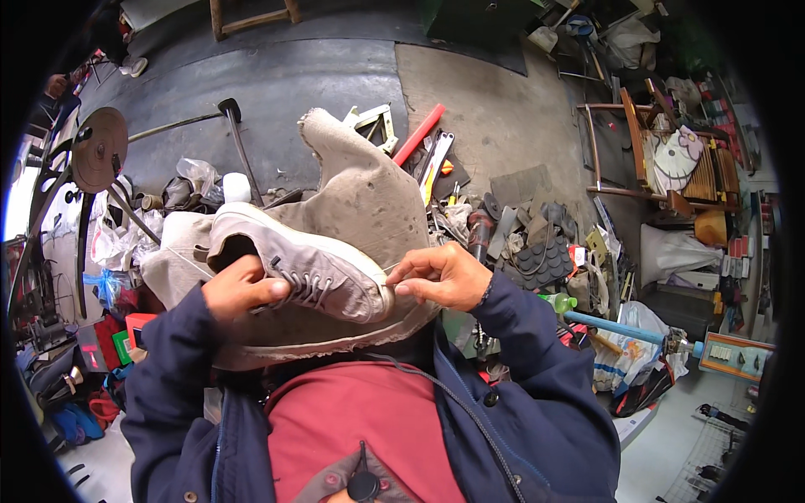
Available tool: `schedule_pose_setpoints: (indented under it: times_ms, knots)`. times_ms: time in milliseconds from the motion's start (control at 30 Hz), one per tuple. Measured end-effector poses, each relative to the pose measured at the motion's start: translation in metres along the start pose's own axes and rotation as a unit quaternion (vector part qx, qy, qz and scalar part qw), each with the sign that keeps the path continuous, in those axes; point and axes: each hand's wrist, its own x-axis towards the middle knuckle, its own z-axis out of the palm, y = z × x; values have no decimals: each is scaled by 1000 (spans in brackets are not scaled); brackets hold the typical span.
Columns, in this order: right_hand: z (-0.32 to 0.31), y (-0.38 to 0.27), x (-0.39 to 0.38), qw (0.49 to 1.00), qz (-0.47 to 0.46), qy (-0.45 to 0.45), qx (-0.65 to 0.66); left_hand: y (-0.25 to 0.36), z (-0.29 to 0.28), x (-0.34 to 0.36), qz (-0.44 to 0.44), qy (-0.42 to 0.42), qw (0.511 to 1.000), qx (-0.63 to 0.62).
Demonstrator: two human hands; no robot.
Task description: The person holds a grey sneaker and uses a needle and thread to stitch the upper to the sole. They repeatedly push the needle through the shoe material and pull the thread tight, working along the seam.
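A grey lace-up sneaker (323,261) with a pale sole lies on its side across my lap, toe to the right. My left hand (246,289) grips it at the ankle opening, some fingers inside and the thumb near the laces. At the toe, my right hand (440,277) has thumb and forefinger drawn together against the sole's edge. Whatever is between those fingertips is too small to make out. Under the sneaker, a stained beige cloth (369,189) with frayed edges covers my lap. A thin pale strand (186,261) runs beside the heel.
Tools and scraps (537,243) are heaped on the floor to the right, with a red bar (419,134) ahead. A metal stand with a round disc (100,151) rises at the left. Beyond the scraps are a wooden chair (641,147) and a blue pole (616,327).
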Motion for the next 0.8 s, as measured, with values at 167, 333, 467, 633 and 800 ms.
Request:
schedule_pose_setpoints:
  times_ms: [167,333,467,633,800]
  knots:
    - [0,-8,0,998,-28,5,-58,-2,16,31,-27,-87,981,-170]
    - [-2,-16,1,989,-49,17,-136,-13,25,52,1,-150,952,-266]
    - [0,-17,2,981,-69,28,-177,-17,30,48,-8,-140,937,-321]
    - [20,-9,-5,986,-15,87,-138,-8,26,38,-25,-144,938,-314]
    - [26,-12,-8,953,-112,118,-257,-4,24,39,1,-114,977,-179]
